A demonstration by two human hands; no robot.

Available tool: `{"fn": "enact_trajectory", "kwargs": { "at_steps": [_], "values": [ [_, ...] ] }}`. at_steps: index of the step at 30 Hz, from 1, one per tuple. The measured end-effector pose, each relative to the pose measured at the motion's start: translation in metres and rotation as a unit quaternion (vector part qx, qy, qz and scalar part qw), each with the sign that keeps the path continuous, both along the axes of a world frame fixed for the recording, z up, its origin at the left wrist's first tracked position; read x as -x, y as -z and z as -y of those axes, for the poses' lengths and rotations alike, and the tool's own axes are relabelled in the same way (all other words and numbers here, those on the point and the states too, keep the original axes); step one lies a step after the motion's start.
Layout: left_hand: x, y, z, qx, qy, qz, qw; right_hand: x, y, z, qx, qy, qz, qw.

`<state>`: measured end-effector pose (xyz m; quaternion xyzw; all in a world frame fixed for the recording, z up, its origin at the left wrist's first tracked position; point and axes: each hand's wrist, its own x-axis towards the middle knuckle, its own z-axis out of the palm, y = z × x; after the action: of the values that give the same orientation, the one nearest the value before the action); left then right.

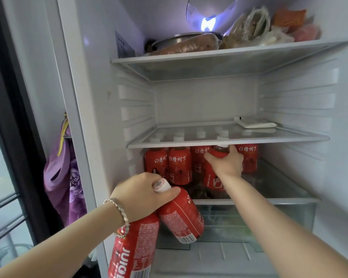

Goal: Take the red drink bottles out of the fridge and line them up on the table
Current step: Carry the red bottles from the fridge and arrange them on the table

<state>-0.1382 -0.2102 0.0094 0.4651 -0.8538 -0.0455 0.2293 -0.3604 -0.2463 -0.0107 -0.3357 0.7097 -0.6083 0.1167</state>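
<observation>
Several red drink bottles (179, 165) with white caps stand in rows under the glass shelf (269, 138) of the open fridge. My right hand (227, 161) reaches in and grips the shoulder of one red bottle (214, 177) in the front row. My left hand (143, 195) hangs in front of the fridge and holds two red bottles by their necks: one (181, 215) tilts right with its white cap showing, the other (133, 247) points down along my wrist.
The shelf above the bottles holds a flat white packet (255, 123). The top shelf carries a metal pot (181, 40) and bagged food (257, 27). A clear crisper drawer (269, 221) sits below. Purple cloth (66, 177) hangs left of the fridge wall.
</observation>
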Motion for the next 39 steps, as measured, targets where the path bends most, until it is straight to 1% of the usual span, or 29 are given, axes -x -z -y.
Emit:
{"fn": "enact_trajectory", "kwargs": {
  "at_steps": [3,4,5,6,8,9,12,14,16,17,19,20,22,24,25,28,30,33,37,39],
  "values": [
    [0.004,0.000,0.001,0.010,0.001,0.001,1.000,0.002,-0.007,-0.001,-0.014,0.015,0.016,1.000],
    [0.004,0.000,0.000,0.012,0.003,0.001,1.000,0.006,-0.010,0.000,-0.018,0.024,0.039,0.999],
    [0.005,0.000,0.000,0.014,0.005,0.001,1.000,0.011,-0.013,0.000,-0.011,0.034,0.085,0.996],
    [0.005,0.000,0.000,0.017,0.007,0.002,1.000,0.016,-0.015,-0.001,0.007,0.049,0.154,0.987],
    [0.005,0.000,-0.001,0.031,0.011,0.004,0.999,0.024,-0.015,-0.007,0.051,0.066,0.289,0.954],
    [0.005,0.000,-0.001,0.040,0.013,0.008,0.999,0.028,-0.012,-0.011,0.066,0.072,0.320,0.942],
    [0.008,-0.003,-0.001,0.056,0.028,0.019,0.998,0.031,-0.003,-0.018,0.113,0.081,0.333,0.933],
    [0.012,-0.003,-0.003,0.063,0.039,0.028,0.997,0.032,0.004,-0.023,0.148,0.082,0.308,0.936],
    [0.015,0.000,-0.003,0.062,0.047,0.031,0.996,0.025,0.005,-0.034,0.167,0.089,0.259,0.947],
    [0.017,0.000,-0.004,0.062,0.050,0.033,0.996,0.022,0.006,-0.039,0.166,0.099,0.214,0.957],
    [0.018,0.001,-0.004,0.064,0.054,0.037,0.996,0.013,0.005,-0.050,0.145,0.110,0.074,0.980],
    [0.018,0.001,-0.003,0.065,0.058,0.041,0.995,0.009,0.004,-0.056,0.139,0.096,-0.001,0.986],
    [0.018,0.002,-0.002,0.065,0.059,0.050,0.995,0.005,0.002,-0.066,0.116,0.051,-0.142,0.982],
    [0.017,0.001,-0.001,0.067,0.059,0.063,0.994,-0.003,-0.005,-0.076,0.057,0.034,-0.264,0.962],
    [0.016,0.001,-0.001,0.070,0.060,0.071,0.993,-0.005,-0.008,-0.079,0.031,0.032,-0.310,0.950],
    [0.010,-0.002,-0.001,0.082,0.064,0.105,0.989,-0.018,-0.024,-0.084,-0.030,0.021,-0.413,0.910],
    [0.005,-0.006,-0.002,0.097,0.059,0.124,0.986,-0.029,-0.037,-0.089,-0.044,-0.019,-0.457,0.888],
    [-0.001,-0.013,-0.012,0.111,0.037,0.136,0.984,-0.045,-0.055,-0.098,-0.082,-0.079,-0.500,0.859],
    [-0.020,-0.016,-0.045,0.132,-0.023,0.142,0.981,-0.069,-0.052,-0.108,-0.138,-0.153,-0.587,0.783],
    [-0.033,-0.011,-0.067,0.117,-0.064,0.144,0.980,-0.083,-0.045,-0.116,-0.158,-0.204,-0.612,0.747]
  ]
}}
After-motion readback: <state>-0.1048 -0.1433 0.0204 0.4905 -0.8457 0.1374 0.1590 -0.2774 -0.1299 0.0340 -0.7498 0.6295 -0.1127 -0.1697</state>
